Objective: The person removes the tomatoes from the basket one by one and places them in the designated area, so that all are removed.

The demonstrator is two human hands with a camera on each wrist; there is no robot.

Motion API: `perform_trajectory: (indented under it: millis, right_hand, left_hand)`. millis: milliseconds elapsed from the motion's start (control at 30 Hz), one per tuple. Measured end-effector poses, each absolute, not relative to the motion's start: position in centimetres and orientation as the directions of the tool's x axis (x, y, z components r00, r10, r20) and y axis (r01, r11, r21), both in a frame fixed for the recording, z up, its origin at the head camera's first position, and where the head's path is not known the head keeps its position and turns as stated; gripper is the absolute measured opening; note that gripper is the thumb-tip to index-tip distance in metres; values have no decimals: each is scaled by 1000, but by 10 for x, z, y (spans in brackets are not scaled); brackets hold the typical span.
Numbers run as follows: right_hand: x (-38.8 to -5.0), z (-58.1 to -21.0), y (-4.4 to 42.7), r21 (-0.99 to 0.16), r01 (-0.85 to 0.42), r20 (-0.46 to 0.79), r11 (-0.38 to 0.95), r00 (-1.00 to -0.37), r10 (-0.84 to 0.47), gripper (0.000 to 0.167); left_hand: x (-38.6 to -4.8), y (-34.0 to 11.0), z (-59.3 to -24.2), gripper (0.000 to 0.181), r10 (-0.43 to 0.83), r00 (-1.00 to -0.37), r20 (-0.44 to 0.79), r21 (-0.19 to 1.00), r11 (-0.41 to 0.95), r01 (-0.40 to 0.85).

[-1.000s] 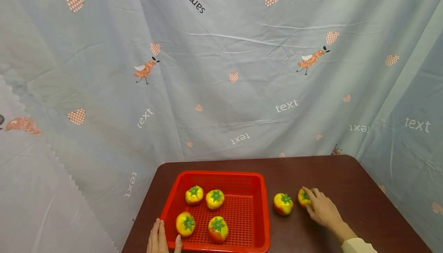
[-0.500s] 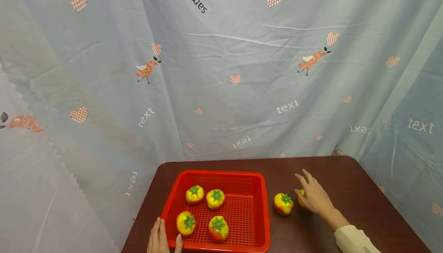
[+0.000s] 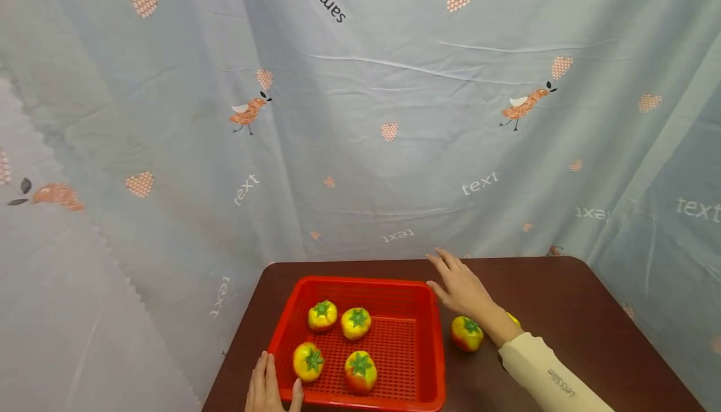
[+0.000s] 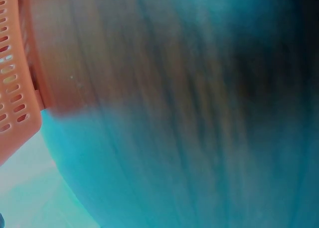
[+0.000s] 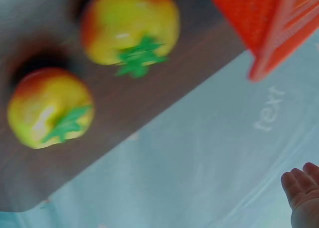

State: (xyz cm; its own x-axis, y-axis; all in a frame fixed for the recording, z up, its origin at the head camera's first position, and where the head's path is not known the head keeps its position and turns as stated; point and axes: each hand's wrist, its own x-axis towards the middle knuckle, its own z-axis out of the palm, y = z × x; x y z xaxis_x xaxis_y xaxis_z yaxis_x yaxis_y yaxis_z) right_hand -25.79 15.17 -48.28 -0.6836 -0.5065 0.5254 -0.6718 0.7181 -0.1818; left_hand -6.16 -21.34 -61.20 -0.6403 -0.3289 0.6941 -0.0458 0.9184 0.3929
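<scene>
A red plastic basket stands on the table with several yellow-red persimmons inside, one of them a persimmon near the front. My left hand rests on the basket's front left corner, fingers straight along the rim. My right hand hovers by the basket's back right corner, fingers spread and holding nothing. Below its wrist, a persimmon lies on the table right of the basket. Another persimmon shows fully in the right wrist view; the forearm mostly hides it in the head view. The left wrist view is largely blurred.
The dark brown table has rounded back corners. Behind it hangs a grey-blue curtain printed with hearts, birds and words. A pale cloth hangs at the left.
My right hand has let go of the far right persimmon, lifted off and moved left toward the basket's back right corner. That persimmon stays on the table. My left hand stays on the basket.
</scene>
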Motion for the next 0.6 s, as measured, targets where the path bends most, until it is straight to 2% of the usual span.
perform_trajectory:
  millis: [300,600]
  right_hand:
    - [-252,-473,95,-182,-777,407,602,-617,-673,61]
    - [-221,-494,43,-99,-857,155,505,-515,-843,59]
  left_hand:
    - [-66,-202,-616,77,-359,-611,706,408,911,-63]
    - [-66,-201,-615,76,-359,-617,700,408,911,-68]
